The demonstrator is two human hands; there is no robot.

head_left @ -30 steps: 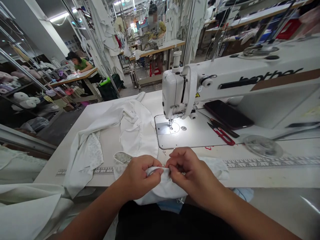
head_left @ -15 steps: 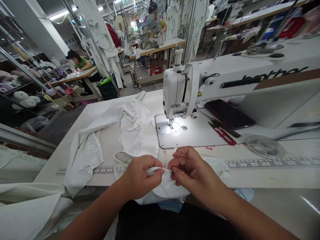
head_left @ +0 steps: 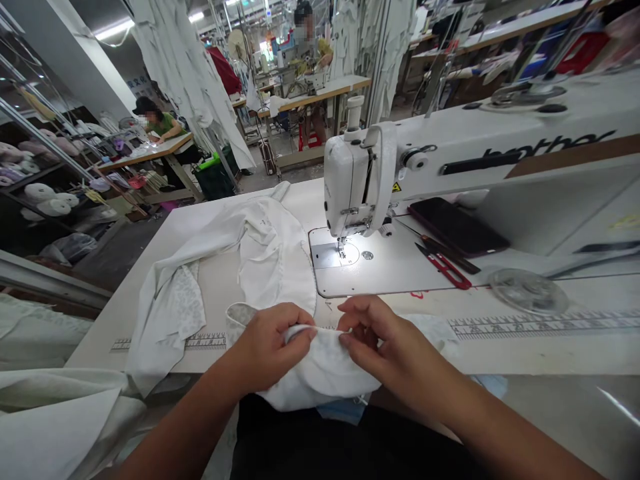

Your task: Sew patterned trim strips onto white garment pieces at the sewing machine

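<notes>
A white fabric piece (head_left: pixel 327 363) hangs over the table's front edge toward my lap, its upper edge pulled straight between my two hands. My left hand (head_left: pixel 277 343) is closed, pinching that edge between thumb and curled fingers. Thumb and fingertips of my right hand (head_left: pixel 373 333) pinch the same edge a short way to the right. More white cloth (head_left: pixel 280 267) spreads over the table to the left, part of it showing a grey patterned side. Just beyond my hands stands a white sewing machine (head_left: pixel 350 187), its lit needle plate (head_left: pixel 345 257) with no cloth under the needle.
Right of the needle lie red thread snips (head_left: pixel 445 267), a dark-handled tool (head_left: pixel 463 262), a black phone (head_left: pixel 457 227) and a clear round disc (head_left: pixel 527 291). A printed ruler (head_left: pixel 540 325) runs along the table front. Two people work at tables farther back.
My left hand has shifted slightly left, so the gap between my hands is wider and a longer stretch of fabric edge shows. The hanging white cloth in the background has swung.
</notes>
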